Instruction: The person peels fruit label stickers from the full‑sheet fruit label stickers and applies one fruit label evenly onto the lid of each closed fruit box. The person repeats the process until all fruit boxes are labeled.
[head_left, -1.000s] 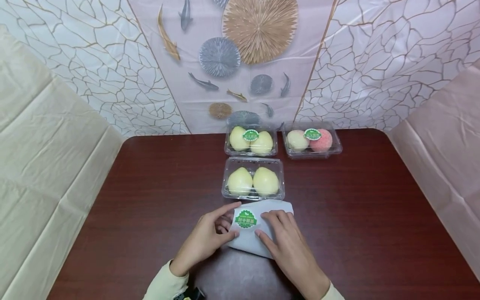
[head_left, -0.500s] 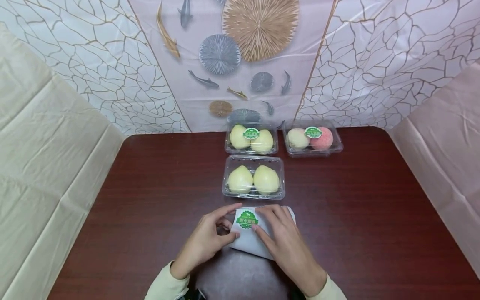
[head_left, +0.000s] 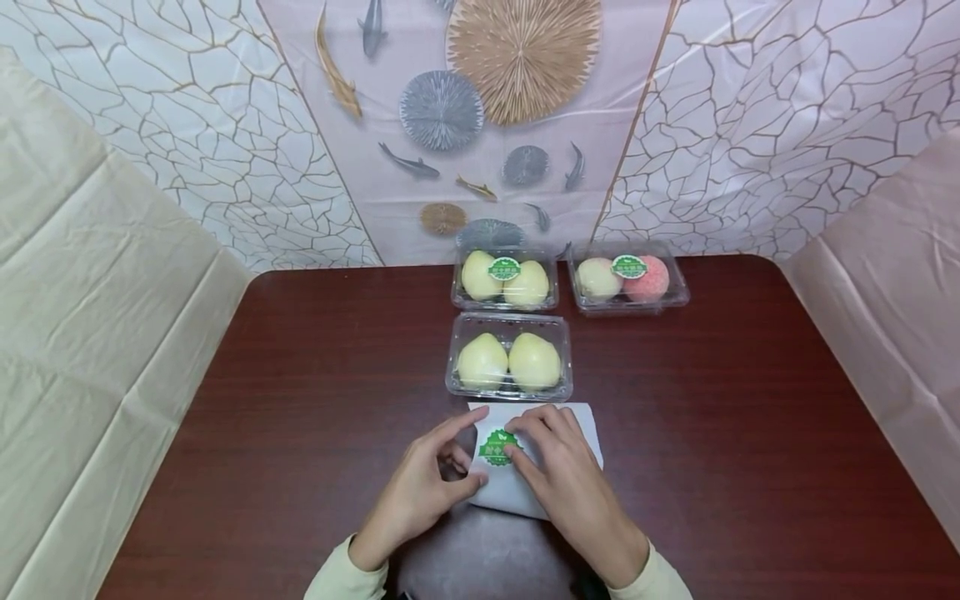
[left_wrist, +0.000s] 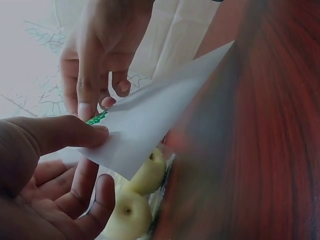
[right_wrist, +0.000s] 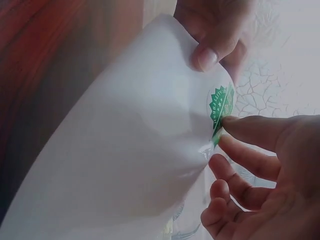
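Observation:
My left hand grips the left edge of a white backing sheet, its thumb on top in the left wrist view. The sheet bears a round green-and-white sticker. My right hand pinches the sticker's right edge between thumb and index finger. In the right wrist view the sheet bends and the sticker curves at its edge, with the left thumb above it. How far the sticker is lifted cannot be told. Just beyond the sheet sits a clear plastic box with two pale yellow pears, without a label.
At the back stands another clear box of two pale yellow fruits, with a green label. Right of it, a labelled box holds one whitish and one pink round fruit. A patterned cloth hangs behind the dark red table.
My right thumb and index finger have moved left from beside the sticker onto its edge and now pinch it. The sheet and my left hand have shifted slightly right. The boxes stay put.

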